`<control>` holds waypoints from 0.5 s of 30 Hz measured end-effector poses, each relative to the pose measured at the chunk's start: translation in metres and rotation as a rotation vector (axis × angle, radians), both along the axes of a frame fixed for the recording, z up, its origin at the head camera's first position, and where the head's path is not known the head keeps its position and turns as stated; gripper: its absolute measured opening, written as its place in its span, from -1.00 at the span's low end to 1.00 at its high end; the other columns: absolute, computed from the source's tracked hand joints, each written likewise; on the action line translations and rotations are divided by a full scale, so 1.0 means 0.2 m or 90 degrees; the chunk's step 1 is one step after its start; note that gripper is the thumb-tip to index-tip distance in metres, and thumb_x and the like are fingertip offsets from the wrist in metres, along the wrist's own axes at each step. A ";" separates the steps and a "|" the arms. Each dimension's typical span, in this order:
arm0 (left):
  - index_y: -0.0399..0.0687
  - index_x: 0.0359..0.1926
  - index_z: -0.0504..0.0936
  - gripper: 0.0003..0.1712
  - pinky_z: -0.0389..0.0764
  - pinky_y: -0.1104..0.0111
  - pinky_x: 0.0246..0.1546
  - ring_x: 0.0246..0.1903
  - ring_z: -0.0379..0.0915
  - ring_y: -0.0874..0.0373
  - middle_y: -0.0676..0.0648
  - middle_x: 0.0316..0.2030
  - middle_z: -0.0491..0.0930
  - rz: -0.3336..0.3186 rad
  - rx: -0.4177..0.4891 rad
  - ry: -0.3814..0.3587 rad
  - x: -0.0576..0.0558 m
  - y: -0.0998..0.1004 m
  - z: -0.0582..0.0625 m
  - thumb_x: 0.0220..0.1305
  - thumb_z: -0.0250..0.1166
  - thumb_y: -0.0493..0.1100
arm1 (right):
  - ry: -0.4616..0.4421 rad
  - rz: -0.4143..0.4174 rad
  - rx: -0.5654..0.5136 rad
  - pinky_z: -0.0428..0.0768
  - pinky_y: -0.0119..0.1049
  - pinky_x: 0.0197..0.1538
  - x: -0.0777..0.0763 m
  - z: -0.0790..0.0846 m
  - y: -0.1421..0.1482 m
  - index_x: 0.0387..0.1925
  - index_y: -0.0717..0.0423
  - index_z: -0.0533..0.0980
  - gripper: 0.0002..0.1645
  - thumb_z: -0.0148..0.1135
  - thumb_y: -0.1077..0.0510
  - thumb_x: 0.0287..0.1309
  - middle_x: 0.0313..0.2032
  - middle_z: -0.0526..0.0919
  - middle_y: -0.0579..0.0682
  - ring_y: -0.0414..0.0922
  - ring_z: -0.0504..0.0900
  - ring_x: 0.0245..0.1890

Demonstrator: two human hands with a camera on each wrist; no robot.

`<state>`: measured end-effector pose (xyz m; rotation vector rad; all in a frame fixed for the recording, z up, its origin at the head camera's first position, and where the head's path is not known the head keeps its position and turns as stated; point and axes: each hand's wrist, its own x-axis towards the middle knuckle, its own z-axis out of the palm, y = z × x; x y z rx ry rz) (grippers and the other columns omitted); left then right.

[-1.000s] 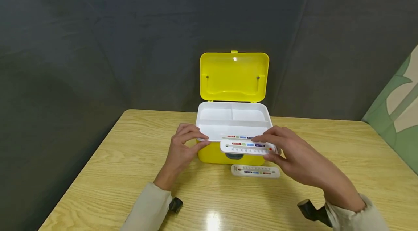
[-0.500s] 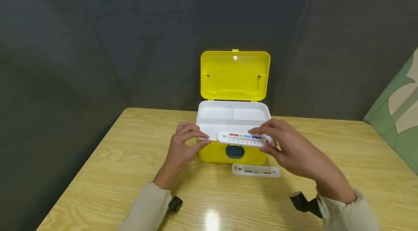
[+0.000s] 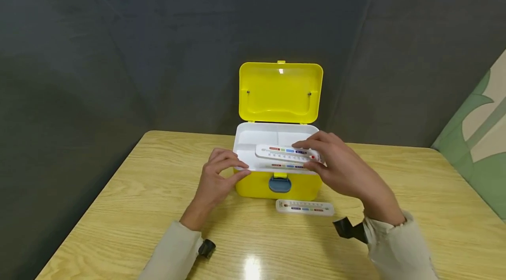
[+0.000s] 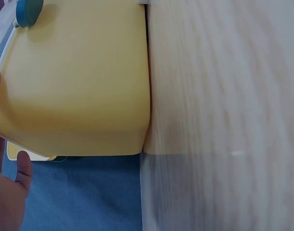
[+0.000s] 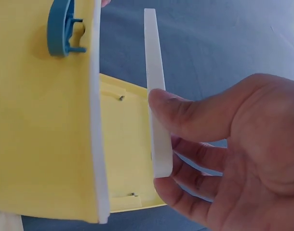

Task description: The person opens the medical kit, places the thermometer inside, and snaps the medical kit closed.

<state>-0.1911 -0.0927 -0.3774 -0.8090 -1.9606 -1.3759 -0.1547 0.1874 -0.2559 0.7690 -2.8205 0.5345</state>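
Note:
A yellow box [image 3: 276, 185] stands open on the wooden table [image 3: 118, 209], its lid [image 3: 280, 92] upright and a white tray [image 3: 247, 139] in its top. My right hand [image 3: 336, 165] pinches a white thermometer strip [image 3: 282, 153] by its right end and holds it level above the tray's front section. In the right wrist view the strip [image 5: 155, 86] shows edge-on between thumb and fingers [image 5: 185, 113]. Another strip [image 3: 288, 166] lies in the tray below it. My left hand [image 3: 219, 174] grips the box's front left corner [image 4: 7, 130]. A third strip [image 3: 304, 207] lies on the table before the box.
A blue latch [image 3: 279, 183] sits on the box's front face. Dark grey fabric walls [image 3: 118, 51] close in behind the table. A green and cream patterned surface [image 3: 474, 139] stands at the far right. Bare table surface lies to the left and right of the box.
My right hand has carried the thermometer strip up from in front of the box and back over the tray. The left hand has stayed on the box's corner.

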 end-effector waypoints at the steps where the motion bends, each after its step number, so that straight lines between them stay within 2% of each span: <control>1: -0.08 -0.38 0.79 -0.82 0.43 0.35 -0.09 -0.16 0.36 0.10 -0.04 -0.35 0.63 -0.001 0.001 0.002 0.00 0.00 0.00 -0.05 0.55 -0.37 | -0.002 -0.005 0.000 0.49 -0.04 0.03 0.00 0.00 0.00 0.16 -0.03 0.60 -0.52 0.36 0.26 0.20 0.08 0.58 0.08 0.04 0.47 0.01; 8: -0.07 -0.37 0.79 -0.84 0.44 0.37 -0.07 -0.15 0.36 0.10 -0.03 -0.34 0.63 -0.001 0.001 -0.013 0.02 0.01 -0.01 -0.03 0.55 -0.34 | -0.023 -0.042 -0.002 0.48 0.12 0.14 -0.02 -0.04 0.03 0.20 -0.01 0.57 -0.50 0.35 0.25 0.21 0.15 0.54 0.15 0.12 0.42 0.10; 15: -0.06 -0.37 0.79 -0.84 0.43 0.38 -0.05 -0.14 0.37 0.09 -0.02 -0.34 0.64 0.005 0.000 -0.013 0.03 0.01 0.01 -0.03 0.56 -0.32 | -0.018 -0.054 0.002 0.49 0.08 0.12 -0.04 -0.06 0.03 0.21 0.01 0.57 -0.49 0.35 0.25 0.21 0.14 0.55 0.15 0.11 0.42 0.08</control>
